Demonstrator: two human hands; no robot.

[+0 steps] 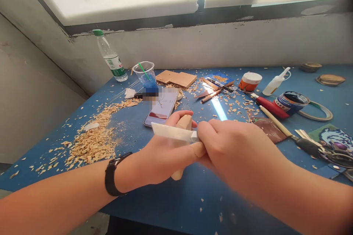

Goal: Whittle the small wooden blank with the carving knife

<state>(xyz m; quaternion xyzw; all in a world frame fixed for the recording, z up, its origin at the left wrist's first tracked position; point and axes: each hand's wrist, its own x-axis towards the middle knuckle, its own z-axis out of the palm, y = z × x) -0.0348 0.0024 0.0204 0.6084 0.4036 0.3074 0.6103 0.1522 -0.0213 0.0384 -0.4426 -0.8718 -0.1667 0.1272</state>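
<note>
Carving step, apparently: above the bench, the left hand grips the wood; the right hand is closed round the knife, which crosses before the wood. Blur leaves edge contact uncertain. Another cut would call for steady bracing.

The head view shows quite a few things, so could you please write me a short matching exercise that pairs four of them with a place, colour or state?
Column one:
1. Knife
2. Wooden piece
3. Bottle
4. Phone

Column two:
A. Lying face up and lit
B. Gripped in the right hand
C. Standing, green-capped
D. Held in the left hand

Right pairs: 1-B, 2-D, 3-C, 4-A.
</note>
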